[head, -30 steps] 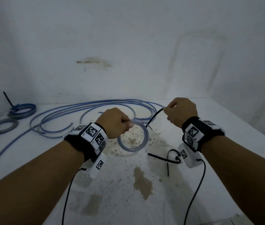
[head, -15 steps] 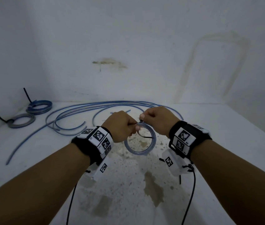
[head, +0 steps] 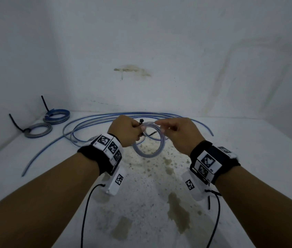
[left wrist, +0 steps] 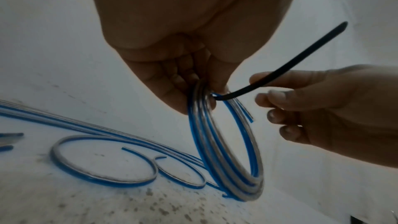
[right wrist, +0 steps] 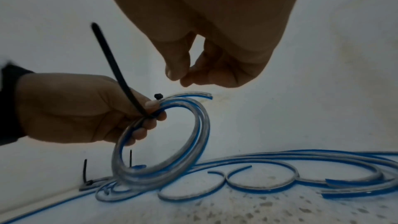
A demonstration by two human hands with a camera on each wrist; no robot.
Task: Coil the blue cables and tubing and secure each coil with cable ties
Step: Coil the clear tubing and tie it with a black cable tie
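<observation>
Tubing coil (head: 148,140) held above table by left hand (head: 126,130) pinching it with black cable tie (right wrist: 120,72), unlatched; right hand (head: 178,133) loosely curled, empty; 2 tied coils (head: 48,122) done, loose tubing (head: 91,126) left.

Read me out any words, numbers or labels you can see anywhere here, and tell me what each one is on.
No readable text in any view.
Left wristband: black-and-white square code markers; tiny characters beside them are too small to read.
Right wristband: the same, unreadable.
</observation>
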